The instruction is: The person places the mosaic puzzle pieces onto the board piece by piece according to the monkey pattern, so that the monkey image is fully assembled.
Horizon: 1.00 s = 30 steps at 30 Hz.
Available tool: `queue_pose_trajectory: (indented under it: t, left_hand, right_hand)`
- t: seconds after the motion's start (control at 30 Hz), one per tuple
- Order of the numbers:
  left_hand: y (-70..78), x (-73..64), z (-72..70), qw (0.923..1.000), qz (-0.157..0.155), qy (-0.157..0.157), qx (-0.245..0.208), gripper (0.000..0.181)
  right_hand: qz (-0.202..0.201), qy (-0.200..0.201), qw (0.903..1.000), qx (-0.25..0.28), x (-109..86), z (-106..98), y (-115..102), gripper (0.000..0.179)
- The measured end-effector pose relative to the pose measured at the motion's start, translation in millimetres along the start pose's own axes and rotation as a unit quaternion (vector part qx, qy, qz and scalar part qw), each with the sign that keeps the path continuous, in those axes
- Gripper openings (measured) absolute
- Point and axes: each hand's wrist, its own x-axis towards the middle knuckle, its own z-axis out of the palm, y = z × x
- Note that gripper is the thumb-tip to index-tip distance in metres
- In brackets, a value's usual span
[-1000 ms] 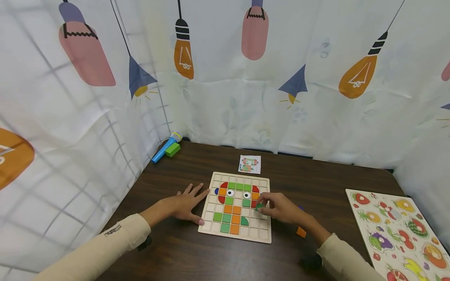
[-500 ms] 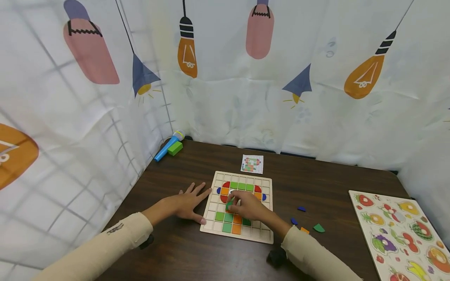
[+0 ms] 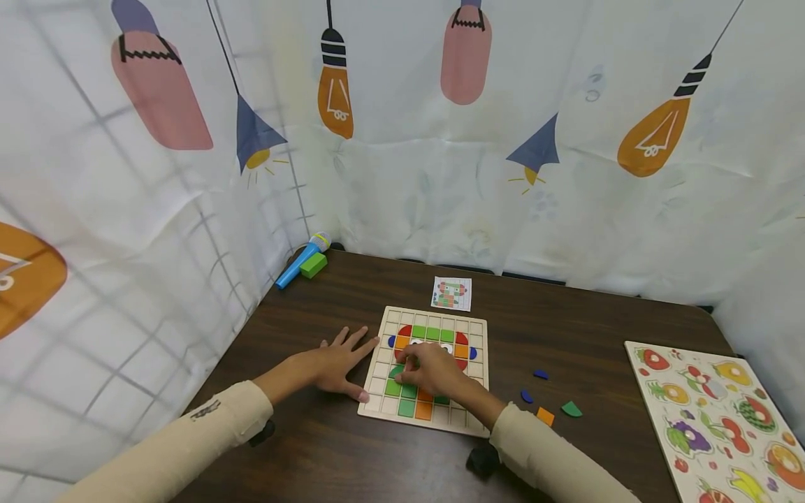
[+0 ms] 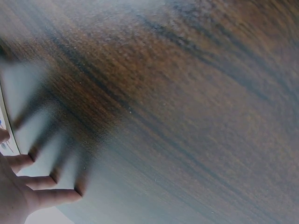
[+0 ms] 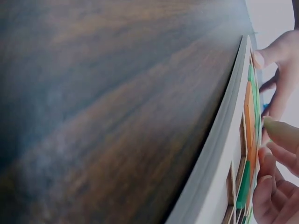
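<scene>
A wooden grid board [image 3: 472, 418] lies on the dark table, with coloured squares and rounded pieces set in its cells. My right hand [image 3: 434, 369] is over the middle of it, fingertips pinching a green quarter-circle piece [image 3: 395, 372] at a cell left of centre. Part of the pattern, including an eye piece, is hidden under this hand. With fingers spread, my left hand [image 3: 337, 367] rests at the board's left edge, its thumb on the rim. The left wrist view shows the left hand's fingers [image 4: 53, 196] straight out on the table.
Behind the board lies a small pattern card [image 3: 451, 294]. Loose blue pieces [image 3: 526, 396], an orange square [image 3: 545, 416] and a green quarter-circle [image 3: 571, 409] lie to the right. A fruit puzzle board [image 3: 717, 419] is far right; a toy microphone [image 3: 303, 260] and green block [image 3: 313, 265] sit back left.
My right hand has moved left from the board's right side, carrying the green quarter-circle piece to a cell left of centre. My left hand has stayed at the left edge. The view has shifted slightly.
</scene>
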Motion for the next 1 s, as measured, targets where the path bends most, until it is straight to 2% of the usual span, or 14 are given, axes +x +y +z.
queue_pose_trajectory:
  t: [0.17,0.67,0.8,0.87,1.0]
  left_hand:
    - [0.0,0.3,0.6,1.0000,-0.004,0.000,0.003,0.109]
    - [-1.5,2.6,1.8,1.0000,-0.007,-0.004,0.001,0.110]
    - [-2.6,3.9,2.8,1.0000,-0.008,-0.003,0.005,0.110]
    - [-2.5,3.8,2.8,0.9999,-0.008,-0.003,0.006,0.111]
    - [-1.4,2.5,2.4,0.9999,-0.010,-0.003,0.004,0.111]
  right_hand:
    - [0.002,0.004,0.9996,-0.026,-0.6,-1.3,0.0,0.015]
    - [0.001,0.003,0.9980,-0.062,-5.1,-9.0,2.7,0.019]
    - [-0.014,0.018,0.9981,-0.057,-17.4,-24.9,15.2,0.019]
    - [-0.032,0.028,0.9978,-0.051,-26.4,-36.9,26.5,0.019]
    - [-0.040,0.033,0.9981,-0.034,-49.7,-62.6,54.2,0.019]
